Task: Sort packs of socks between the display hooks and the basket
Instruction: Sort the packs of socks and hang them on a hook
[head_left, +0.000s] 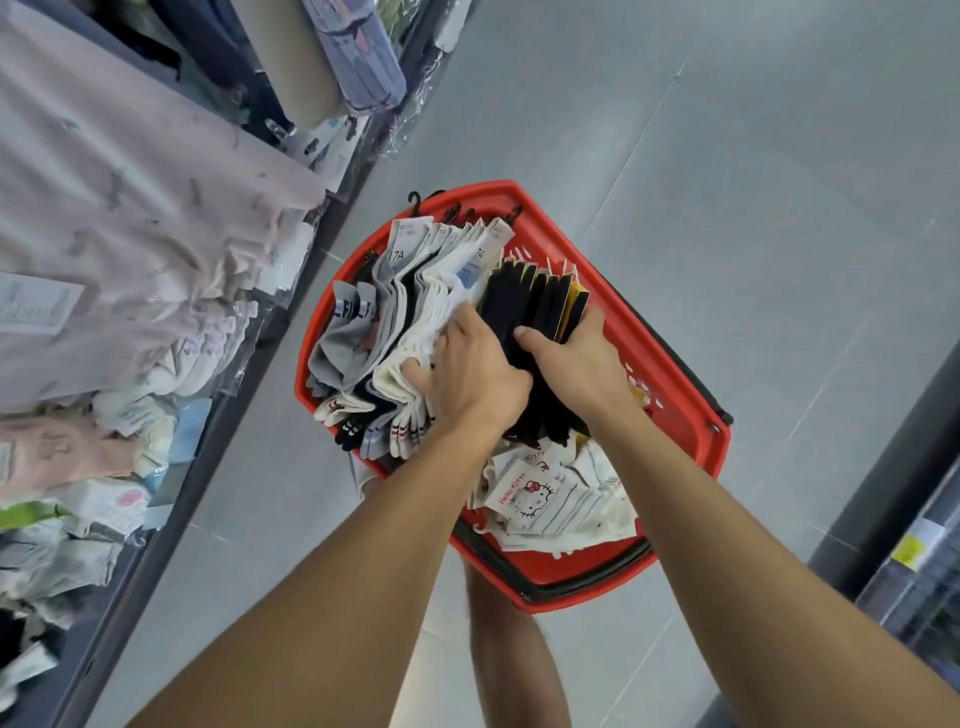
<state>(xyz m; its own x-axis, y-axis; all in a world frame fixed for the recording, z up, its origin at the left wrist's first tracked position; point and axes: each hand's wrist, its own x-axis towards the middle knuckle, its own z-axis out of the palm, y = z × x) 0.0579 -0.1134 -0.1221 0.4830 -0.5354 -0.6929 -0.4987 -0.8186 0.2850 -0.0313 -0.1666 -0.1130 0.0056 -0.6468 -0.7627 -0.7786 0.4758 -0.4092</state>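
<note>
Sock packs (447, 291) upright in basket (483, 189), hanger hooks (414, 200) away; left hand (467, 374) grips white, right hand (576, 358) black.

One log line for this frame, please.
left hand grips white sock packs | right hand grips black sock packs | red basket full

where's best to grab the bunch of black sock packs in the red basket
Clamp the black sock packs across their middle, from above on the near side: they stand on edge, face to face, hook ends pointing away. The right hand grips them so, thumb one side, fingers the other.
</note>
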